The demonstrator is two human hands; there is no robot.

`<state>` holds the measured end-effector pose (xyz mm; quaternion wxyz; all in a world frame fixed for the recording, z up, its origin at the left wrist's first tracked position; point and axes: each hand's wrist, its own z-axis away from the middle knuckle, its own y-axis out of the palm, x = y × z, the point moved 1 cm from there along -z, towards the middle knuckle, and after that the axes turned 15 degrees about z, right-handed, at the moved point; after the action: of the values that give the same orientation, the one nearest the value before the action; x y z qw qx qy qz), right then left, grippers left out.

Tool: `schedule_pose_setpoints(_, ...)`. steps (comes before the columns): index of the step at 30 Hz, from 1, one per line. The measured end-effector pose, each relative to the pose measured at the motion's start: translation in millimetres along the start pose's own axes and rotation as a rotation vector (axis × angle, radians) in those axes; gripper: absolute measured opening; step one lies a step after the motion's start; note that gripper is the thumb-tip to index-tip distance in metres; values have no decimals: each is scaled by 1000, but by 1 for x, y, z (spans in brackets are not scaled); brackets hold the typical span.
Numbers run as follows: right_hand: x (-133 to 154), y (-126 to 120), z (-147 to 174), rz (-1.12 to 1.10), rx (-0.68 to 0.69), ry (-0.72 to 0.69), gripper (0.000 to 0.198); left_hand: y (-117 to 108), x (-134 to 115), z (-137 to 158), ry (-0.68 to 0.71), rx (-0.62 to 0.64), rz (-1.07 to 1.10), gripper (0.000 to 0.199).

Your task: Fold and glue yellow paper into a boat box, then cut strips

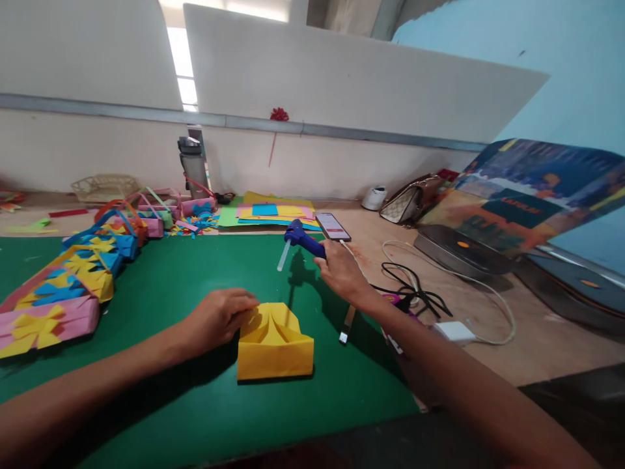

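A yellow folded paper box [276, 359] stands on the green mat [166, 397], its flap raised at the back. My left hand [227, 316] pinches the box's back left edge between thumb and fingers. Beyond the box, my right hand [342, 270] is wrapped round the handle of a blue glue gun [305, 240], held above the mat. A whitish glue stick [284, 255] juts from the gun, pointing down. A craft knife or similar slim tool [347, 324] lies on the mat below my right forearm; its exact kind is unclear.
Finished paper baskets with bows [53, 319] line the left side. Coloured paper sheets [273, 212], a phone [333, 227] and a bottle [194, 166] stand or lie at the back. Cables [415, 286] and a white charger [455, 332] lie on the right, near a handbag [410, 198].
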<state>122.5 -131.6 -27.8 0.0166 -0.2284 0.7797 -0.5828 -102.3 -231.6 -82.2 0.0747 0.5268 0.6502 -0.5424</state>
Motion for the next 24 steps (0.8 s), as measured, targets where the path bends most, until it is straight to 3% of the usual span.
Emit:
schedule_pose_setpoints(4, -3, 1, 3, -159, 67, 39, 13, 9, 6, 12, 139, 185, -302, 24)
schedule_pose_setpoints(7, -2, -3, 7, -325, 114, 37, 13, 14, 8, 10, 162, 252, -393, 22)
schedule_pose_setpoints(11, -5, -4, 11, -457, 104, 53, 15, 14, 6, 5, 128, 273, -391, 20)
schedule_pose_setpoints(16, -8, 0, 17, -575, 158, 73, 19, 13, 4, 0, 80, 255, -345, 34)
schedule_pose_setpoints(20, -4, -9, 27, -826, 207, 42, 32, 12, 6, 0, 105, 234, -276, 25)
schedule_pose_setpoints(22, 0, -19, 32, -782, 204, 52, 34, 12, 7, 1, 111, 225, -255, 26)
schedule_pose_setpoints(24, 6, -30, 36, -564, 204, 88, 29, 11, 9, 3, 109, 216, -251, 25)
